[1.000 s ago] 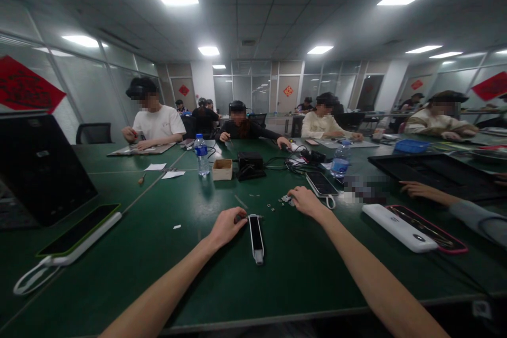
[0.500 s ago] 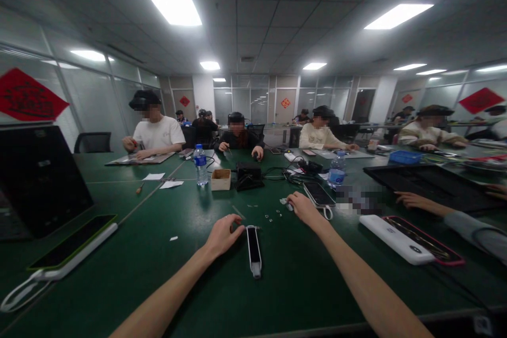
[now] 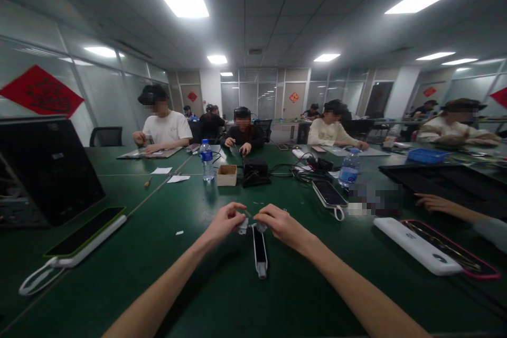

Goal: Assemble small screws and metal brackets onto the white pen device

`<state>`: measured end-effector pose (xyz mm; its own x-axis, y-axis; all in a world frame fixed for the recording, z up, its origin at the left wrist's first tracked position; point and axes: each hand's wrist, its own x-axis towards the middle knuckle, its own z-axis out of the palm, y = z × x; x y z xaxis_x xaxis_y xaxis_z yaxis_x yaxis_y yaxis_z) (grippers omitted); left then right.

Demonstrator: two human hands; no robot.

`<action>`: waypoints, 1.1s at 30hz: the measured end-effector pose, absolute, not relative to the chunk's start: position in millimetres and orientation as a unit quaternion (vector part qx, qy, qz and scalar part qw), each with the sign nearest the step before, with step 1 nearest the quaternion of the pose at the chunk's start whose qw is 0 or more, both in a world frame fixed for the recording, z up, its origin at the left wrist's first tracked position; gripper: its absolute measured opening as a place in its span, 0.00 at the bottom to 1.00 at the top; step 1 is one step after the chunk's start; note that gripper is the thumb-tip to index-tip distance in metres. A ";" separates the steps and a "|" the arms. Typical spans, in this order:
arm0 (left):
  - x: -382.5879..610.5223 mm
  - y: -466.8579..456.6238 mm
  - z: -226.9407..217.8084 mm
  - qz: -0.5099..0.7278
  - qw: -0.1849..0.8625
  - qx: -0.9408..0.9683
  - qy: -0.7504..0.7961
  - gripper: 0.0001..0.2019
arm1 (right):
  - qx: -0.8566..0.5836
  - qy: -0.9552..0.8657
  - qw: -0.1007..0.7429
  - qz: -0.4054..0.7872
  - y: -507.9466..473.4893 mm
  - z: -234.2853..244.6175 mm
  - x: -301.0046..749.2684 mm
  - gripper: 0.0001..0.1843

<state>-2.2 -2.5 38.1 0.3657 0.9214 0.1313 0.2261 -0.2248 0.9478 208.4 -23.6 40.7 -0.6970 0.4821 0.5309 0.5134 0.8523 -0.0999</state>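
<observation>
My left hand [image 3: 225,222] and my right hand [image 3: 282,226] are close together over the table, fingers pinched. A small whitish piece [image 3: 243,227] shows just under my left fingertips. Another small greyish-white piece [image 3: 262,227] is beneath my right fingertips, partly hidden by them; its exact kind is too small to tell. Below and between the hands lies a slim handheld device [image 3: 259,251] with a dark face and white frame, its far end close to my fingers. Neither hand clearly grips it.
Ahead stand a small open box [image 3: 227,176], a black object [image 3: 255,171] with cables and a water bottle [image 3: 207,161]. To the right are a phone [image 3: 328,193], a white power bank [image 3: 420,247] and a neighbour's hand [image 3: 443,206]. Left lies a green-edged phone [image 3: 85,232].
My right hand has come left from beside the phone to the far end of the device, bringing a small piece. My left hand stays near the device. The view has shifted slightly.
</observation>
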 end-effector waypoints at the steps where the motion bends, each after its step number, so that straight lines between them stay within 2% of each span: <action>1: -6.6 1.2 38.2 0.375 0.449 0.686 0.432 0.19 | -0.288 -0.915 0.283 -0.019 -20.7 42.3 215.1 0.17; 3: -15.6 9.8 36.4 0.349 0.421 0.690 0.474 0.17 | -0.333 -0.903 0.271 0.013 -14.3 44.9 230.9 0.16; 7: -26.7 22.2 26.4 0.267 0.267 0.738 0.560 0.10 | -0.430 -0.882 0.163 0.106 -3.8 42.6 254.3 0.12; 10: -25.2 22.8 18.2 0.217 0.194 0.767 0.572 0.09 | -0.460 -0.868 0.107 0.151 -0.9 36.8 255.7 0.12; 19: -17.3 15.9 10.9 0.142 0.044 0.809 0.568 0.09 | -0.458 -0.868 0.094 0.169 1.2 32.8 252.7 0.13; 24: -17.1 13.9 13.4 0.118 0.025 0.814 0.568 0.10 | -0.455 -0.863 0.115 0.187 3.5 33.5 260.7 0.14; 27: -20.8 13.1 19.6 0.107 0.041 0.826 0.552 0.11 | -0.486 -0.851 0.116 0.159 2.3 36.5 265.3 0.22; 30: -27.6 11.7 28.0 0.091 0.095 0.846 0.517 0.16 | -0.535 -0.825 0.074 0.165 2.1 37.4 270.1 0.28; 33: -32.7 8.8 34.8 0.073 0.133 0.855 0.496 0.21 | -0.554 -0.809 0.035 0.193 3.2 35.0 272.5 0.26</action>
